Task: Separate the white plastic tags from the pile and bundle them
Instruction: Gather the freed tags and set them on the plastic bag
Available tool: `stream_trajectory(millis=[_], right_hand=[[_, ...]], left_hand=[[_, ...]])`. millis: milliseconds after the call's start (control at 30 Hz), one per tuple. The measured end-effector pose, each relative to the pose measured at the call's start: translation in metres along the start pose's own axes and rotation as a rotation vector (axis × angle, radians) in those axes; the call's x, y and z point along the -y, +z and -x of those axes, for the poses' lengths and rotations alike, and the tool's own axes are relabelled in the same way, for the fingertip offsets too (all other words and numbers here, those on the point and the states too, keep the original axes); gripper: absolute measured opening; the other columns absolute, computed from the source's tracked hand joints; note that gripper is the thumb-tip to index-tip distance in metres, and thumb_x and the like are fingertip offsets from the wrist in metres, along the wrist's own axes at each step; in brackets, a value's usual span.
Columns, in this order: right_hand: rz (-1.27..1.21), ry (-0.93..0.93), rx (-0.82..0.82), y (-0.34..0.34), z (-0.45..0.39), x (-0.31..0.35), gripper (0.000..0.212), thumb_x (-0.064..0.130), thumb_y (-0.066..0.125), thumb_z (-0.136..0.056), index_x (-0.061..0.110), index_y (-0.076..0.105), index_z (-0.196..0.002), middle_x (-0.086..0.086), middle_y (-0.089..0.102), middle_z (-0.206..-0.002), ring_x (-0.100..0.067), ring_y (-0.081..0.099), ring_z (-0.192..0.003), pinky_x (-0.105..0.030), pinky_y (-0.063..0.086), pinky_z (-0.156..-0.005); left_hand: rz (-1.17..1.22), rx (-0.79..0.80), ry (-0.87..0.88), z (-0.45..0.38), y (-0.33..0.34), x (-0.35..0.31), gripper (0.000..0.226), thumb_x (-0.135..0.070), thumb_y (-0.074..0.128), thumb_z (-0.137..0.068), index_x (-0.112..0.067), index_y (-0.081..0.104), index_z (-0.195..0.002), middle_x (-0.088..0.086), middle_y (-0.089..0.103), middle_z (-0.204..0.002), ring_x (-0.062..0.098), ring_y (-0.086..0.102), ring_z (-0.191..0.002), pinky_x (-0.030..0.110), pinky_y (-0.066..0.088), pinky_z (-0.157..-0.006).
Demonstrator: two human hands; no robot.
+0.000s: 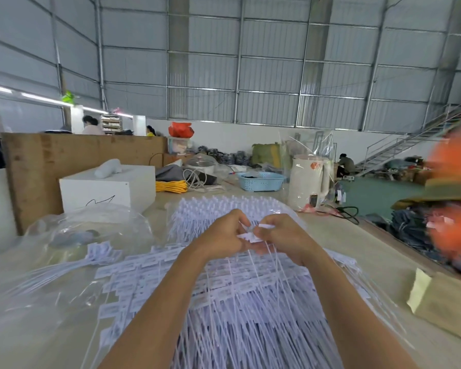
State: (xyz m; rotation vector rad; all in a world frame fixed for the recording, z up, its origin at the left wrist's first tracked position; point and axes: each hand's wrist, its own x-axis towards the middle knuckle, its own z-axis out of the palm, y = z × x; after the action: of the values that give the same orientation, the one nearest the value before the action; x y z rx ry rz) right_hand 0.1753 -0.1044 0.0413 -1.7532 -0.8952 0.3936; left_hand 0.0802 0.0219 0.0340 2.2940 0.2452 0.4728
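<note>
Both hands (pixel 253 235) pinch few white tags (pixel 250 237) above pile (pixel 237 302).

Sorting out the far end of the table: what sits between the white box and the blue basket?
In the head view, between the white box and the blue basket lie a yellow cord bundle, grey cloth and a coiled white cable.

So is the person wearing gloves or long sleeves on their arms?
No. The left hand and the right hand are bare, with no gloves, rings or watch showing. Both forearms are bare too; no sleeve reaches into view.
</note>
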Motion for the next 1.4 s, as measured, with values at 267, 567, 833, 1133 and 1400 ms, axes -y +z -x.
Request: stream_trajectory(millis=[267, 567, 833, 1133, 1400], right_hand=[[-0.006, -0.163, -0.005, -0.008, 0.002, 0.001, 0.01, 0.001, 0.056, -0.09, 0.001, 0.057, -0.08, -0.009, 0.057, -0.062, -0.013, 0.053, -0.047, -0.023, 0.044, -0.048], [0.124, -0.174, 0.076, -0.01, 0.0, -0.006, 0.015, -0.002, 0.055, -0.09, 0.004, 0.061, -0.079, -0.006, 0.064, -0.059, -0.014, 0.062, -0.055, -0.025, 0.054, -0.058], [0.293, -0.337, -0.012, -0.004, 0.005, -0.004, 0.01, -0.005, 0.056, -0.088, 0.001, 0.055, -0.081, -0.007, 0.05, -0.079, -0.012, 0.056, -0.054, -0.033, 0.054, -0.043], [0.608, -0.597, -0.205, 0.001, -0.002, 0.004, 0.009, -0.006, 0.055, -0.086, -0.004, 0.064, -0.088, -0.002, 0.052, -0.085, -0.02, 0.051, -0.08, -0.023, 0.039, -0.065], [-0.225, -0.143, -0.4, -0.043, 0.011, 0.021, 0.028, 0.006, 0.055, -0.093, -0.005, 0.054, -0.118, -0.013, 0.056, -0.08, -0.015, 0.053, -0.062, -0.022, 0.049, -0.05]], left_hand=[[-0.154, -0.031, -0.064, 0.003, -0.006, 0.0, 0.027, -0.04, 0.067, -0.085, -0.014, 0.063, -0.078, 0.007, 0.055, -0.072, 0.02, 0.051, -0.067, 0.028, 0.036, -0.058], [0.13, -0.125, -0.13, 0.003, 0.006, -0.005, 0.035, -0.021, 0.061, -0.091, -0.015, 0.06, -0.056, -0.004, 0.051, -0.049, 0.006, 0.046, -0.047, 0.022, 0.034, -0.054], [0.345, -0.135, -0.206, 0.002, 0.005, -0.007, 0.03, -0.007, 0.063, -0.084, -0.009, 0.06, -0.055, -0.002, 0.046, -0.045, 0.01, 0.04, -0.044, 0.018, 0.032, -0.048], [0.396, -0.155, -0.198, 0.0, -0.001, -0.012, 0.032, -0.007, 0.062, -0.085, -0.007, 0.056, -0.053, -0.005, 0.049, -0.042, 0.004, 0.04, -0.034, 0.012, 0.032, -0.04], [0.26, -0.003, -0.178, 0.006, -0.013, -0.018, 0.038, -0.008, 0.052, -0.094, -0.008, 0.059, -0.057, -0.006, 0.054, -0.043, 0.006, 0.051, -0.047, 0.017, 0.036, -0.047]])
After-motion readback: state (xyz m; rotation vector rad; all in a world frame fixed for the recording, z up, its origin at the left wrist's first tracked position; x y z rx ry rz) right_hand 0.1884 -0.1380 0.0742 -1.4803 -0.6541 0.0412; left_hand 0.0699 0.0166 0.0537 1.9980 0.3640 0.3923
